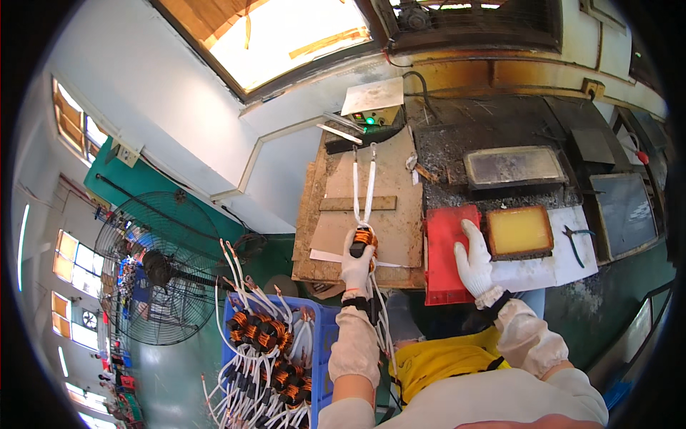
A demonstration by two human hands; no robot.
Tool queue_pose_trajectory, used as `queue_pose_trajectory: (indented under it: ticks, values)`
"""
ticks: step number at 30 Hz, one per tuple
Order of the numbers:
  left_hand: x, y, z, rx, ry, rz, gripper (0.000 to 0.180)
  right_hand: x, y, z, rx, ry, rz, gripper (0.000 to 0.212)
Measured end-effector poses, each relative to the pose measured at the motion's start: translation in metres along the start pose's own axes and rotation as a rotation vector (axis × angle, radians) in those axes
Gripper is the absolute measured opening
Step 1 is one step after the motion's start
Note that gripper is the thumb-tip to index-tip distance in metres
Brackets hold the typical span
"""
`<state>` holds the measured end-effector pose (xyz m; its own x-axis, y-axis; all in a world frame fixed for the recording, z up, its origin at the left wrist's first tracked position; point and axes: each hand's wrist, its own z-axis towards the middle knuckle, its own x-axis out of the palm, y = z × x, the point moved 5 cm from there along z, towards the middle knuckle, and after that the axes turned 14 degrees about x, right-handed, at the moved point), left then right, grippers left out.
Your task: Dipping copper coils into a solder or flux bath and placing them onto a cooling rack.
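Note:
My left hand point(355, 270), in a white glove, grips a wire coil point(364, 237) with copper-coloured windings and a black body. Two white-sleeved leads point(371, 187) run from the coil away from me over the brown board point(336, 236), their bare twisted ends at its far side. More white leads hang down beside my left wrist. My right hand point(473, 266), also gloved, holds nothing, its fingers apart. It lies over the right edge of a red flat piece point(444, 275), just left of a brown-rimmed pan point(549, 236) with a yellow filling.
A blue crate point(325, 343) of similar coils point(268, 334) stands at lower left, near a large wire-caged fan point(157, 268). Behind the pan sits a grey rectangular pot point(514, 184). Pliers point(577, 239) lie on white paper; a box with a green light point(370, 121) stands far back.

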<state>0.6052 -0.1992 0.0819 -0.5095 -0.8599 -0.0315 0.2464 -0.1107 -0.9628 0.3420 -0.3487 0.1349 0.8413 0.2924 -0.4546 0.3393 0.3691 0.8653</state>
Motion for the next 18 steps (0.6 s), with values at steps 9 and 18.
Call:
queue_pose_trajectory:
  ticks: [9,18]
  values:
    - [0.001,-0.017,-0.026,-0.043,-0.048,0.220,0.061,0.000,-0.003,-0.001,0.035,0.031,0.062,0.046]
    - [-0.008,0.022,-0.017,-0.131,-0.073,0.331,0.067,0.004,-0.016,0.001,0.162,0.045,0.382,0.034]
